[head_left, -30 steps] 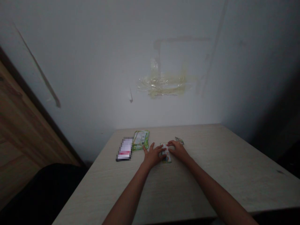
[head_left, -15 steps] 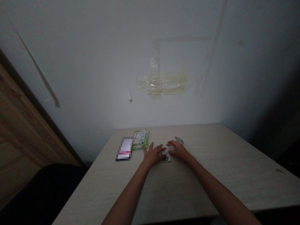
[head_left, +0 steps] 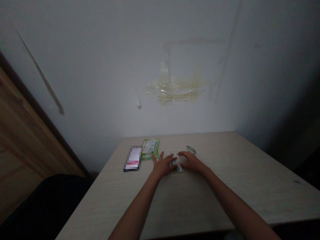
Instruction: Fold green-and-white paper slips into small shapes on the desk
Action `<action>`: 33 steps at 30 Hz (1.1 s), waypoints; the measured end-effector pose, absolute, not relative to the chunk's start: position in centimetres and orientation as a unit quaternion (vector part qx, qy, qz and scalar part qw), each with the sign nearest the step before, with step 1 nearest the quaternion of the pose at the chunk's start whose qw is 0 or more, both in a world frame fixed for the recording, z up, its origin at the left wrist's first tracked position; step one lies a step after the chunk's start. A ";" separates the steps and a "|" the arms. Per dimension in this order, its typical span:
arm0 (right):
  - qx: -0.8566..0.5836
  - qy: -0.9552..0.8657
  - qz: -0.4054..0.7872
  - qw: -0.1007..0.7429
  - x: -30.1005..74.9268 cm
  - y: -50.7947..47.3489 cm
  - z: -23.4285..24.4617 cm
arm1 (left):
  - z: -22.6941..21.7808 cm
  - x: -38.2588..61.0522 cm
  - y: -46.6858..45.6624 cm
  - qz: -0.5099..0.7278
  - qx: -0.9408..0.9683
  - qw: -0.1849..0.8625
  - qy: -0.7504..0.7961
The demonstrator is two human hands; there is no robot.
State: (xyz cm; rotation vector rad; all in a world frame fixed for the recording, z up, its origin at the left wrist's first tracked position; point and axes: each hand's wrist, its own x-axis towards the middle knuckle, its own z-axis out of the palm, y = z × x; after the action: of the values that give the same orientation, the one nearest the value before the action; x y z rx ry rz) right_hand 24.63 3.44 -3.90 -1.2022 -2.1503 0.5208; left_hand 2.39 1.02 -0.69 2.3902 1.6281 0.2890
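Note:
A small printed card [head_left: 178, 163], white with green and coloured edges, lies on the light wooden table between my hands. My left hand [head_left: 163, 166] rests at its left side with fingers spread; thumb and index finger reach onto the card. From the right, my right hand [head_left: 192, 162] curves over with thumb and fingertips apart, touching or nearly touching the card's right edge. Fingers cover part of the card. Just beyond my right hand lies another small card [head_left: 191, 149], turned at an angle. A stack of green-edged cards [head_left: 150, 148] sits past my left fingertips.
Left of the stack lies a phone [head_left: 133, 159] with its screen blurred out. The table [head_left: 225, 186] meets a grey wall [head_left: 105, 83] carrying strips of old tape [head_left: 172, 90]. A dark object [head_left: 47, 203] and a wooden panel [head_left: 22, 133] stand at the left.
My right thumb has shifted slightly along the right edge of the card. My left hand, the stack and the phone stay where they were.

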 end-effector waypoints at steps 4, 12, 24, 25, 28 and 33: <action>-0.452 -0.818 0.205 0.290 24.9 3.0 -3.7 | -0.7 2.4 1.0 0.092 0.818 0.118 0.555; -0.436 -0.832 0.212 0.268 25.1 2.2 -2.9 | -0.9 2.3 1.0 0.095 0.822 0.103 0.552; -0.435 -0.836 0.221 0.253 25.7 2.0 -3.4 | -1.5 2.4 1.1 0.116 0.823 0.087 0.549; -0.436 -0.834 0.221 0.255 25.7 2.0 -3.4 | -1.6 2.4 1.1 0.117 0.824 0.083 0.548; -0.436 -0.831 0.225 0.264 25.7 2.0 -3.5 | -1.7 2.4 1.1 0.123 0.825 0.075 0.547; -0.438 -0.812 0.248 0.296 25.9 2.3 -3.6 | -1.7 2.4 1.0 0.129 0.824 0.075 0.546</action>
State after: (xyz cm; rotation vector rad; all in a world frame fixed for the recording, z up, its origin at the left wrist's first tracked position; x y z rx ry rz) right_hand 25.87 2.27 -3.61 -1.1651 -2.1596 0.6589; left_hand 2.38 1.03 -1.74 2.4719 1.6391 0.3865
